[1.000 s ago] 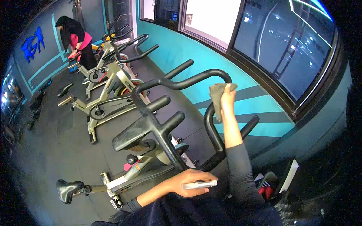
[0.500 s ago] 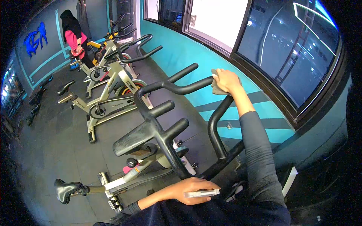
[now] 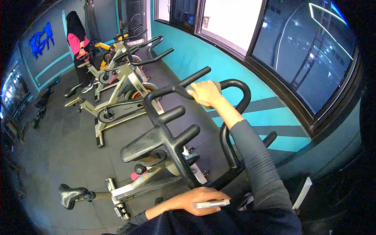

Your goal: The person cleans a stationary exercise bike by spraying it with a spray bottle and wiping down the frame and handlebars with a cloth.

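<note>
In the head view, my right hand (image 3: 205, 94) is closed over the upper bar of a black exercise bike handlebar (image 3: 184, 137), pressing a grey-brown cloth (image 3: 217, 85) against it. Most of the cloth is hidden under my palm and fingers. Close to my body, at the near end of the handlebar, my left hand (image 3: 201, 196) is closed round a whitish object with a narrow, flat edge (image 3: 211, 204). Only that edge shows, so its kind cannot be told. The bike's black saddle (image 3: 71, 196) is at the lower left.
More exercise bikes (image 3: 127, 107) stand in a row beyond this one. A person in black and pink (image 3: 76, 33) stands by the farthest, a hand at its saddle. A teal wall (image 3: 188, 51) with dark-framed windows (image 3: 229, 23) runs along the right. Dark tiles cover the floor (image 3: 74, 150).
My right hand has slid the cloth leftward along the upper bar, from its right bend toward the middle. My left hand keeps its hold. The view has shifted slightly.
</note>
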